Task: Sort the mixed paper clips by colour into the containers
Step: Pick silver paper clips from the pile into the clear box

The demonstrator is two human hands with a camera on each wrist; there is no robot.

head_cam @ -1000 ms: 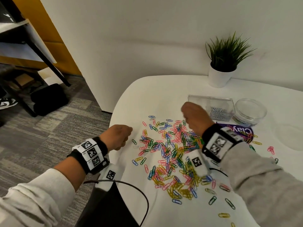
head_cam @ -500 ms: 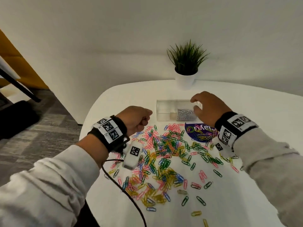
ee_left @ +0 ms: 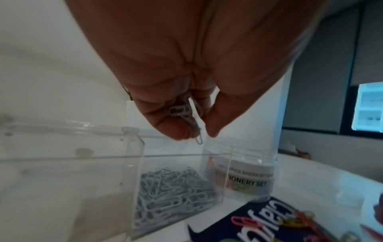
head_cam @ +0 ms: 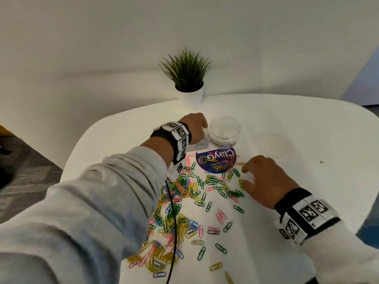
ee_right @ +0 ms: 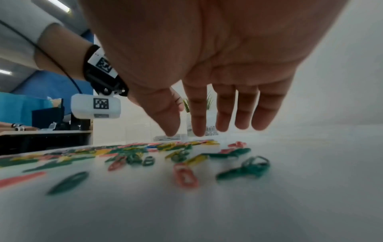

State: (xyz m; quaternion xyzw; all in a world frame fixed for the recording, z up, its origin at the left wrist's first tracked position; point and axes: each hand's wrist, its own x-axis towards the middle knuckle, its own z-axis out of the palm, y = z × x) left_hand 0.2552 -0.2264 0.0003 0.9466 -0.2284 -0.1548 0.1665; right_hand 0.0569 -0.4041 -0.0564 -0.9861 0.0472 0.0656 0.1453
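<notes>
Several mixed coloured paper clips (head_cam: 184,201) lie scattered across the white table (head_cam: 297,140). My left hand (head_cam: 194,128) hangs over a clear rectangular box (ee_left: 132,163) and pinches a few white clips (ee_left: 186,114) above the white clips (ee_left: 172,188) lying in that box. A round clear tub (head_cam: 224,131) stands just right of the box. My right hand (head_cam: 264,181) hovers low over green and pink clips (ee_right: 244,167) with its fingers (ee_right: 199,117) spread and relaxed, holding nothing.
A purple round lid or label (head_cam: 217,160) lies flat under some clips below the tub. A potted plant (head_cam: 189,83) stands at the table's far edge against the wall. A black cable (head_cam: 172,212) runs from my left wrist across the clip pile.
My left hand has reached forward from the pile to above the clear box, carrying white clips. My right hand has drawn back from the box down to the clips at the right.
</notes>
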